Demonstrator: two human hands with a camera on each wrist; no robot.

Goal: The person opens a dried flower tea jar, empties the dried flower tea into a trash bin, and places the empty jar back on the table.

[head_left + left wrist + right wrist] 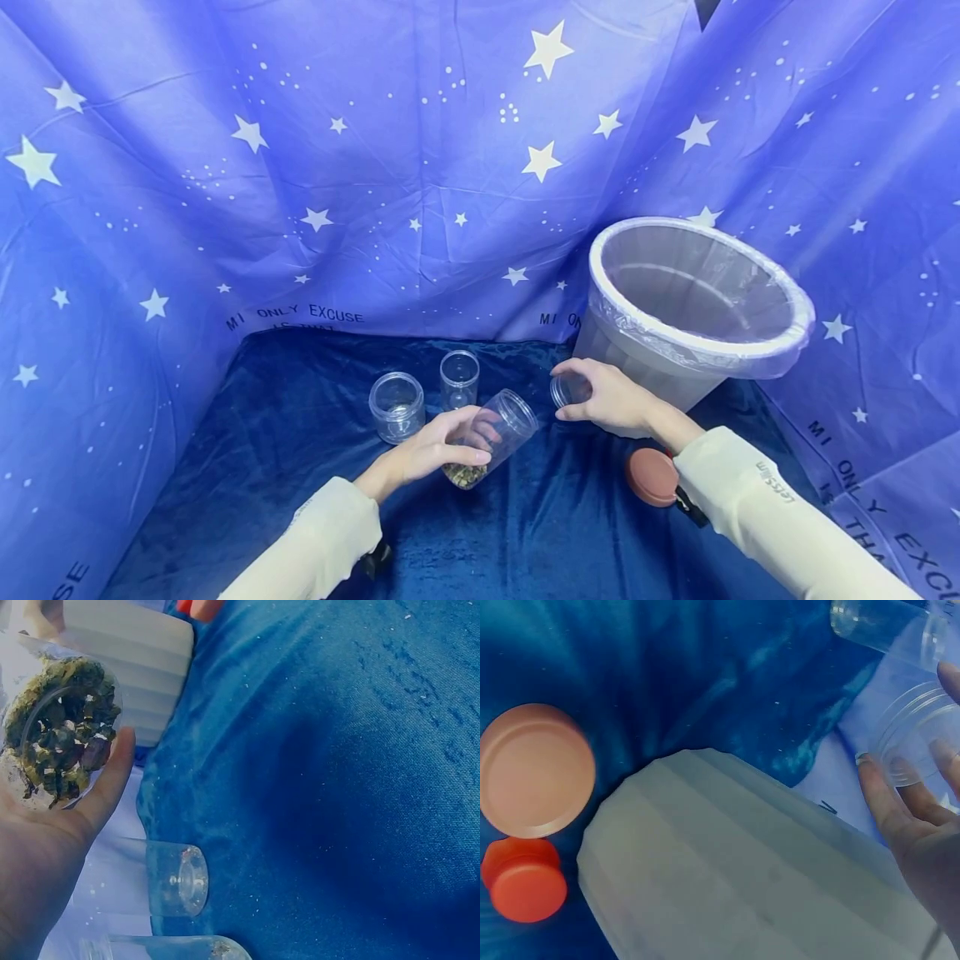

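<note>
My left hand (431, 448) grips a clear plastic jar (512, 429), tilted with its mouth up and to the right. Dried, flaky greenish-brown pieces (71, 735) lie at its bottom, seen through the base in the left wrist view. My right hand (618, 398), just left of the bin, holds a clear container (919, 724) with a ridged, threaded rim between thumb and fingers. The two held vessels are apart. Left of them, a short wide clear jar (397, 407) and a narrower clear jar (459, 375) stand upright on the cloth.
A pale bin (797, 333) with a clear liner over its rim stands at the back right. Near my right forearm lie a brownish-pink round lid (651, 477) and red lids (529, 889). Dark blue cloth (255, 500) covers the surface; starry blue curtains (420, 167) surround it.
</note>
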